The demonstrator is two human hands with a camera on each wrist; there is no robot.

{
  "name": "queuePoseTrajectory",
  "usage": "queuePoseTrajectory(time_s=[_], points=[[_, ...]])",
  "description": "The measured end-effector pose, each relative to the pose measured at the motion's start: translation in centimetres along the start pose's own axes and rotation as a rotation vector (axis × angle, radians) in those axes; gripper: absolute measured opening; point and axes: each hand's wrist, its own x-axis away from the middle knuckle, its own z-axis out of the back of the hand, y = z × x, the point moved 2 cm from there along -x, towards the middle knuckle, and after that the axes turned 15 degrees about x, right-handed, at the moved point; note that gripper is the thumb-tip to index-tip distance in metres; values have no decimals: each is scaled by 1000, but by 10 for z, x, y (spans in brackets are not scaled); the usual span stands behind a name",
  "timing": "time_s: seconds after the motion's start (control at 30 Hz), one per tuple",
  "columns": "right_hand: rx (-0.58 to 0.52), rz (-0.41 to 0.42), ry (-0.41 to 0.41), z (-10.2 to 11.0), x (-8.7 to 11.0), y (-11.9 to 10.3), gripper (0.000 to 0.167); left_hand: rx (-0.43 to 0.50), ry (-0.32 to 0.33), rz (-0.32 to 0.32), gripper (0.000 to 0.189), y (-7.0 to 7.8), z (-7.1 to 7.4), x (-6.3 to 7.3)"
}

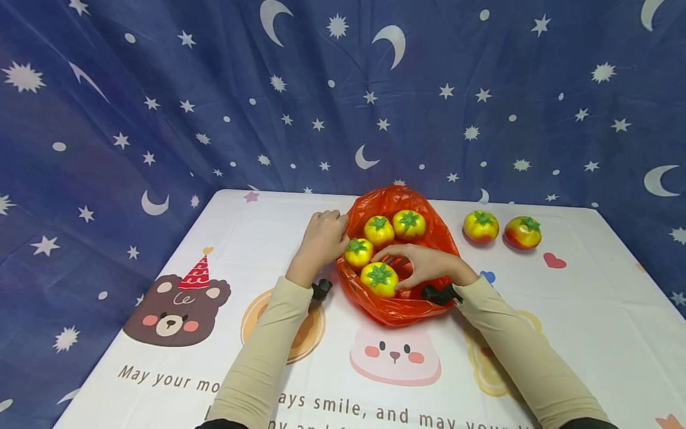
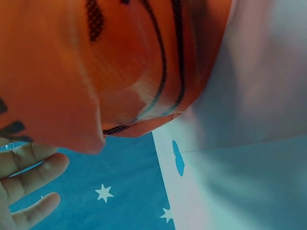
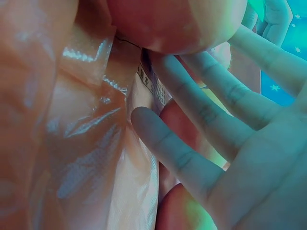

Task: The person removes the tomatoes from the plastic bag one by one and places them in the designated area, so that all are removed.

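A red plastic bag (image 1: pixel 391 313) lies on the table with its mouth open upward. Inside it are several yellow-and-red tomatoes with green star-shaped tops, among them a back tomato (image 1: pixel 409 225) and a left tomato (image 1: pixel 359 253). My left hand (image 1: pixel 323 238) grips the bag's left rim; the left wrist view shows some of its fingers beside the orange-looking plastic (image 2: pixel 48 86). Reaching into the bag from the right, my right hand (image 1: pixel 423 262) holds the front tomato (image 1: pixel 379 280) between thumb and fingers. In the right wrist view that tomato (image 3: pixel 177 24) touches the fingers, and the others spread below it.
Two more tomatoes, one (image 1: pixel 480 227) nearer the bag and one (image 1: pixel 522 232) farther right, sit on the table near its back edge. A white printed tablecloth (image 1: pixel 605 333) covers the table. Behind it hangs a blue curtain (image 1: pixel 321 89) with stars and moons.
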Motion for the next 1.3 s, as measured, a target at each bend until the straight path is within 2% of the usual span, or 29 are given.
queuePoseTrajectory(time_s=[0.27, 1.3], points=[[-18, -29, -18, 0, -2, 1, 57, 7, 0, 3, 8, -1, 1, -1], [-84, -8, 8, 3, 2, 6, 59, 14, -8, 16, 13, -1, 1, 0]])
